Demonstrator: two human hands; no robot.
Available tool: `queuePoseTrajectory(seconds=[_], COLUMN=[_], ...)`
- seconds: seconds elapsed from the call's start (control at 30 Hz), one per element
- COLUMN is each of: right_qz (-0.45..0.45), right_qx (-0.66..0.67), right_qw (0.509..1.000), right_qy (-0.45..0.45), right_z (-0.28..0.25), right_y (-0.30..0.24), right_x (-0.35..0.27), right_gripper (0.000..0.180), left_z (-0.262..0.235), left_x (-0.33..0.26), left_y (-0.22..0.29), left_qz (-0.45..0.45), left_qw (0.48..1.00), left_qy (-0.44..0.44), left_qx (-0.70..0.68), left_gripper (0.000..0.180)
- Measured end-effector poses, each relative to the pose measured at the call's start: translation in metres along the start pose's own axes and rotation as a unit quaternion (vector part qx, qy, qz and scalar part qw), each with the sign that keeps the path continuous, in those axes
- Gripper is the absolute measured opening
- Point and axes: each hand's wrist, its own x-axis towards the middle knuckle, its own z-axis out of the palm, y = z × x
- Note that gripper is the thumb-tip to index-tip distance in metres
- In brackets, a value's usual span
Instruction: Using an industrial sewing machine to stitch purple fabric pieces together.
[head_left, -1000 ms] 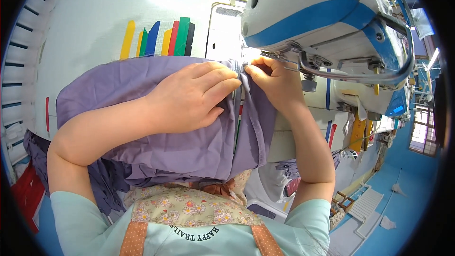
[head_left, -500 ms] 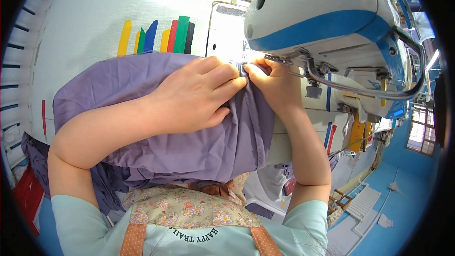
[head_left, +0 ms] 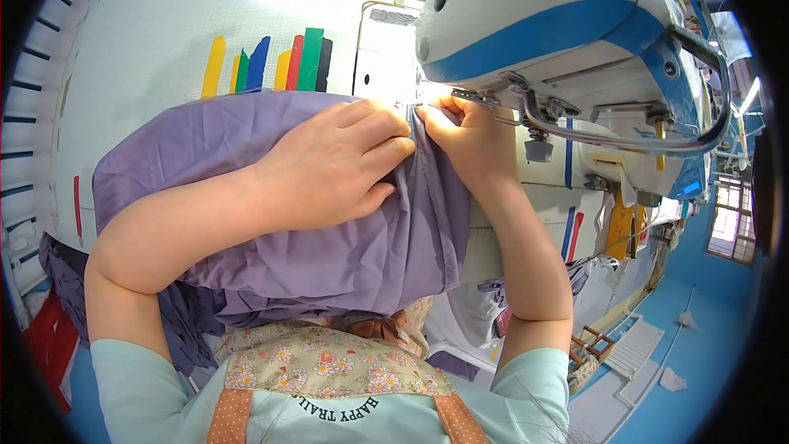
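Purple fabric (head_left: 329, 259) lies bunched across the table's near edge and runs up under the head of a white and blue sewing machine (head_left: 534, 37). My left hand (head_left: 341, 160) presses on the cloth, its curled fingers pinching a fold just in front of the needle area. Close to its right, my right hand (head_left: 472, 136) grips the same fabric's edge between thumb and fingers, right beside the presser foot. Bright light washes out the needle spot, and the fingertips of my right hand are partly hidden under the machine head.
Strips of coloured tape (head_left: 308, 62) are stuck to the white table (head_left: 156, 49) beyond the cloth. A bent metal rod (head_left: 633, 144) juts from the machine at the right. Darker cloth (head_left: 66, 279) hangs off the table at left. Blue floor (head_left: 699, 345) shows at far right.
Both hands stay on the fabric at the needle area with almost the same hold. The whole view has shifted slightly, so the machine sits a little further left.
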Motion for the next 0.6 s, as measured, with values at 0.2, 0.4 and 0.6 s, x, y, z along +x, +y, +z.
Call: queuePoseTrajectory(seconds=[0.2,0.4,0.6], right_qz=[-0.005,-0.008,-0.013], right_qx=[-0.003,0.013,0.048], right_qw=[1.0,1.0,0.999], right_qy=[-0.002,-0.002,-0.003], right_z=[-0.0006,0.0004,-0.0037], right_y=[0.0003,0.003,0.0015], right_x=[0.0002,0.0021,0.0033], right_gripper=[0.026,0.026,0.023], left_z=[-0.0009,-0.0036,-0.0022], left_x=[0.0,0.0026,0.0054], left_y=[-0.0006,-0.0001,-0.0015], left_qz=[0.003,-0.014,-0.004], left_qw=[1.0,1.0,1.0], left_qy=[0.011,-0.003,-0.01], left_qx=[-0.009,-0.007,0.015], left_gripper=[0.053,0.061,0.06])
